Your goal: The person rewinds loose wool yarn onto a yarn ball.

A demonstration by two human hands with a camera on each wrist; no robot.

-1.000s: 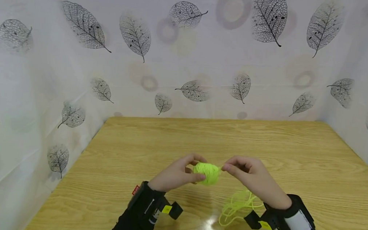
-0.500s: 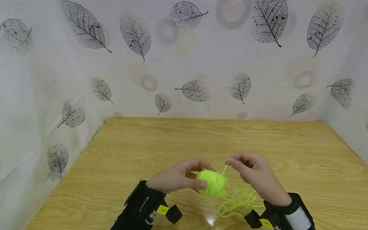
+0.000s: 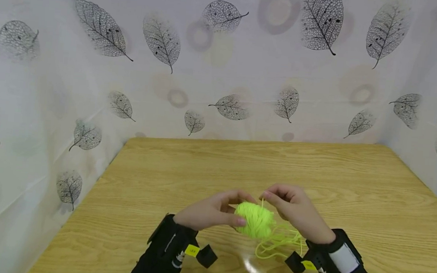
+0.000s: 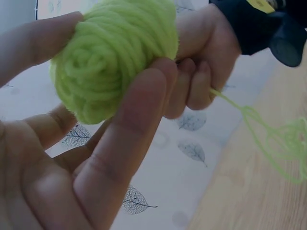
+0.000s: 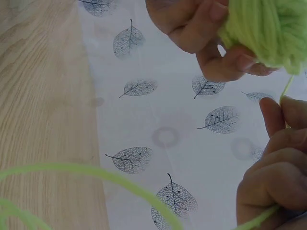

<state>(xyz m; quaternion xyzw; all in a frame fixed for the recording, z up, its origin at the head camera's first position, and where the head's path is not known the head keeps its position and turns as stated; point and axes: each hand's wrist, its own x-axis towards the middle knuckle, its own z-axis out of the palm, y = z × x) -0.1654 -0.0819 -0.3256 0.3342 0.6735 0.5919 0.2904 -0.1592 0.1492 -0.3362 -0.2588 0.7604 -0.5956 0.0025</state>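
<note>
My left hand grips a neon yellow ball of yarn between thumb and fingers, held above the table. In the left wrist view the wound end of the yarn ball faces the camera, with the thumb along its side. Just right of the ball, my right hand pinches a strand of yarn between thumb and index finger. That strand runs taut from the ball to the fingertips. The other fingers of the right hand are curled, and yarn trails out below them.
A loose tangle of the same yarn lies on the wooden table under the right hand. Behind and at both sides hangs a pale cloth printed with leaves. Each wrist carries a black camera mount.
The ball in my left hand has shifted right and slightly lower. My right hand rose with the strand, drawing it out, then came back left and down, close over the ball.
</note>
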